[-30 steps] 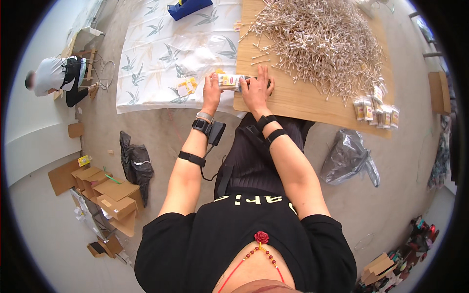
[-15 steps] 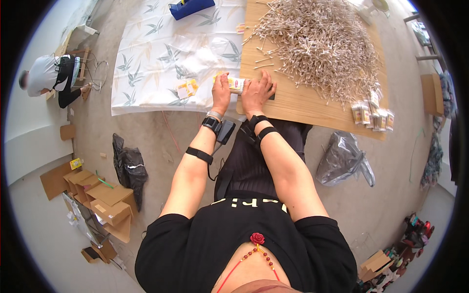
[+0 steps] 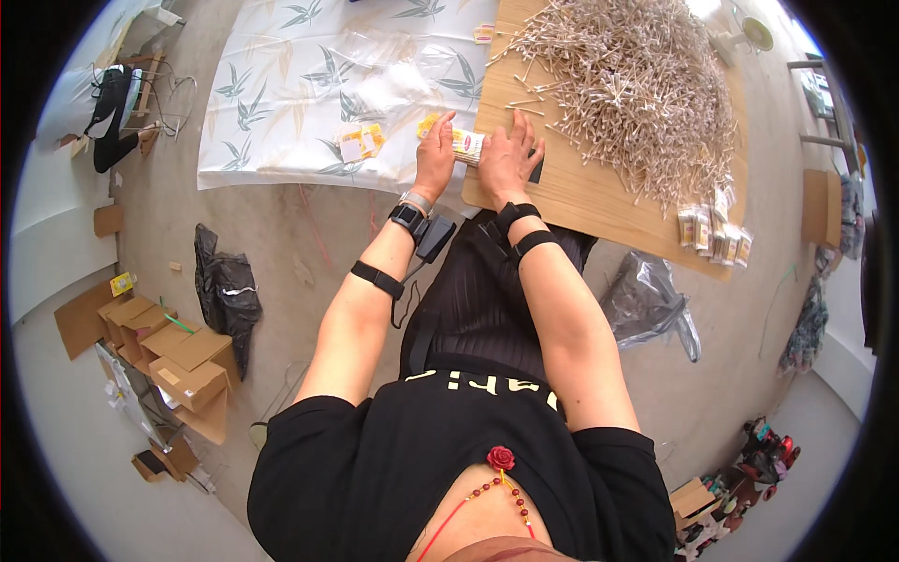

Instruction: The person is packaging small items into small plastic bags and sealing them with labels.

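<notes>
The left hand (image 3: 435, 155) and the right hand (image 3: 508, 155) were both at the near left corner of the wooden board (image 3: 599, 201). Between them they held a small packet of sticks (image 3: 467, 147), with a yellow and white label. The left hand was closed around the left end of the packet, fingers curled over it. The right hand pressed on the right end with the fingers spread and partly bent, so it was grasping the packet too, not fully closed.

The packet lay just at the left edge of the board, where the board met the leaf-patterned cloth (image 3: 281, 103). Behind the hands, a big pile of loose sticks (image 3: 627, 84) covered most of the board and came near to the right hand's fingers. A row of finished packets (image 3: 714, 232) stood at the near right edge of the board, well apart from the hands.

To the left, some yellow labels (image 3: 359, 142) and clear bags (image 3: 375, 56) lay on the cloth, near the left hand. A strip of bare wood stayed free along the near edge of the board, between the hands and the finished packets.
</notes>
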`<action>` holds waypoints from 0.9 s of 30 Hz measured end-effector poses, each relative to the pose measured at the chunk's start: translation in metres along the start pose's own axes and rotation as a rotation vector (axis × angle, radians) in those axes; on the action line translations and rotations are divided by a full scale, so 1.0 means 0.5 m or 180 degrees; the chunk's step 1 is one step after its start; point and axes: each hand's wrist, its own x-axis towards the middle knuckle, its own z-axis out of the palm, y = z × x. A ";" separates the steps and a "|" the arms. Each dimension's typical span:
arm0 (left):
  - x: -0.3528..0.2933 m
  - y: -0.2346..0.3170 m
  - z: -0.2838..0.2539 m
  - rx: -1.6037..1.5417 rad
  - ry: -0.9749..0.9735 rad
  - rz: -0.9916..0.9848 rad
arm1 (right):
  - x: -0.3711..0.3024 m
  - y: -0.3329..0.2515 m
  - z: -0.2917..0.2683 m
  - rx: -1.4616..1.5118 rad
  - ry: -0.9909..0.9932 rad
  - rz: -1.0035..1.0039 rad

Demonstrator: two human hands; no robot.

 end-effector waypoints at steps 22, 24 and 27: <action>-0.008 -0.007 -0.005 -0.0265 -0.0218 -0.0193 | 0.005 0.012 -0.012 0.0699 -0.0103 0.0335; 0.000 -0.004 -0.010 -0.0183 -0.0283 -0.0092 | 0.008 0.005 -0.022 0.0603 -0.0086 0.0287; 0.006 -0.010 -0.019 -0.0197 -0.0324 -0.0092 | 0.014 -0.003 -0.033 0.0551 -0.0264 0.0308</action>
